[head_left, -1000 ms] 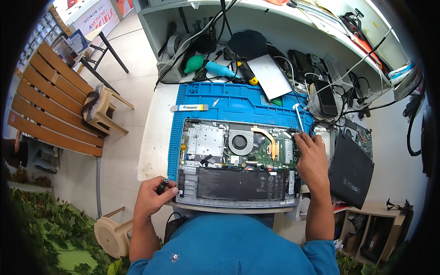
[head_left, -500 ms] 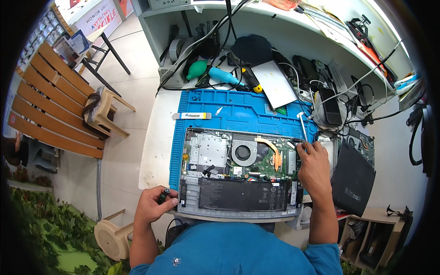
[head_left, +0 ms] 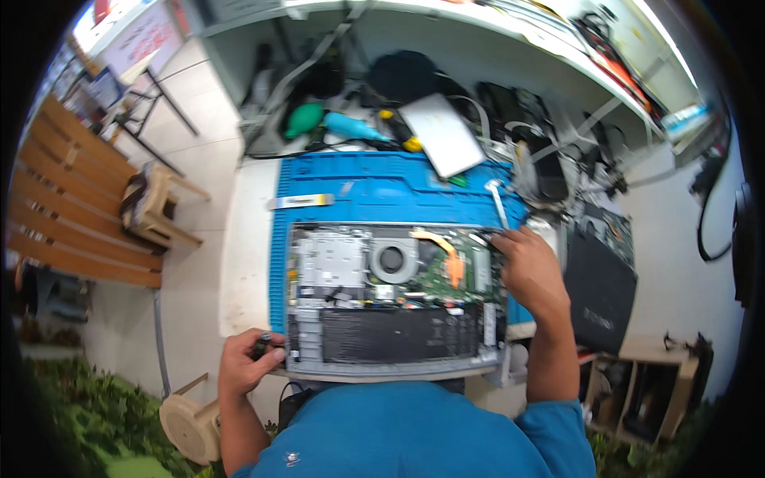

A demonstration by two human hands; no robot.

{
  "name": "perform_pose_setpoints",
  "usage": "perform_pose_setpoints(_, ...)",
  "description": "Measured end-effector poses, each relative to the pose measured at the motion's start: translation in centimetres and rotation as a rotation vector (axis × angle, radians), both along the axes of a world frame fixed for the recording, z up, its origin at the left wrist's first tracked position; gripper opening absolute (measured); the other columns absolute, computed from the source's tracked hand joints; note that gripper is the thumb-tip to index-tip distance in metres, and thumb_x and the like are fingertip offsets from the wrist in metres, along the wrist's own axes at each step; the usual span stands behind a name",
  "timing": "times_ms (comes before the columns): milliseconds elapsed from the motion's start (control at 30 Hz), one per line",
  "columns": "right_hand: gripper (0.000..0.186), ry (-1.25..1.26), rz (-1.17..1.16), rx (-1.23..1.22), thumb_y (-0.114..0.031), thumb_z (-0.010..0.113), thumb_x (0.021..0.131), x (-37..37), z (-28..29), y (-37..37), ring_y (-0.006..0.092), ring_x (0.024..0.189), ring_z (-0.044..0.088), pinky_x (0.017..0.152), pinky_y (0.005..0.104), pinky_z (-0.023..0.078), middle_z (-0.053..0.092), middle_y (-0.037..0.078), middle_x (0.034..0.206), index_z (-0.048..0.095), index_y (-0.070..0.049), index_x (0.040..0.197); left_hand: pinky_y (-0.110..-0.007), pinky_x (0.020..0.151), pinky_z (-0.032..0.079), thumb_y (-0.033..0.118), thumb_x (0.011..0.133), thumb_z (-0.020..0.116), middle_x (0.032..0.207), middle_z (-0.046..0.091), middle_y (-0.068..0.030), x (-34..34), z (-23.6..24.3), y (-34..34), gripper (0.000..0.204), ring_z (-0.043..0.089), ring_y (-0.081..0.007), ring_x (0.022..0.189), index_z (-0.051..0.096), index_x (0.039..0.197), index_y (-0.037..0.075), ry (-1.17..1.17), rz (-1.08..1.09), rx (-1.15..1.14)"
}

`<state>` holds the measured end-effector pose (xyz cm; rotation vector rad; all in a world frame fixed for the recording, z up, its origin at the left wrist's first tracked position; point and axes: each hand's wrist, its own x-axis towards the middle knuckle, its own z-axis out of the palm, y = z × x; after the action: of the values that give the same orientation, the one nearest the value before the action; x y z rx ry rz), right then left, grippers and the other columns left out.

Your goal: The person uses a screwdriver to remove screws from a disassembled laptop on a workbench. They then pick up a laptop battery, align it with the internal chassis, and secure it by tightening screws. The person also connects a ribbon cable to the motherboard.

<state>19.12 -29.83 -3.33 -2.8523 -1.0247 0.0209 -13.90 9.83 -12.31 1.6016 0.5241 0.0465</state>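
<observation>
An opened laptop (head_left: pixel 343 260) lies on a blue repair mat (head_left: pixel 374 191), its insides facing up. Along its near side runs a black battery (head_left: pixel 390 334); a round fan (head_left: pixel 394 257) and a copper heat pipe (head_left: pixel 455 269) sit farther back. My left hand (head_left: pixel 245 362) is closed round a short black cylindrical handle (head_left: pixel 262 343), at the laptop's near left corner. At the far right corner, my right hand (head_left: pixel 532 267) has its fingers bent and pressed together on the laptop's edge; their tips are partly hidden and blurred.
Beyond the laptop are a flat strip (head_left: pixel 303 201), a white-headed tool (head_left: pixel 496 203), a silver panel (head_left: pixel 443 135), a green blower bulb (head_left: pixel 304 120) and a blue bottle (head_left: pixel 355 126). A dark panel (head_left: pixel 598 291) leans at the right. A shelf (head_left: pixel 446 20) overhangs the back.
The whole view has swung, shifting the scene left and blurring it. Both hands keep nearly the same places at the laptop's corners.
</observation>
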Motion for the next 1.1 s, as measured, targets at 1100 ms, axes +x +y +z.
perform_pose_setpoints(1100, 0.047, -0.107, 0.075, -0.009, 0.002, 0.069, 0.084, 0.4, -2.6, -1.3, 0.0290, 0.114, 0.064, 0.103, 0.0435, 0.049, 0.077, 0.005, 0.121, 0.084, -0.008, 0.127, -0.022, 0.066, 0.055, 0.009, 0.095, 0.086, 0.087, 0.075, -0.0028, -0.1, -0.1, 0.1, 0.028, 0.067, -0.0074, 0.072, 0.074, 0.117, -0.004, -0.028, 0.031, -0.059)
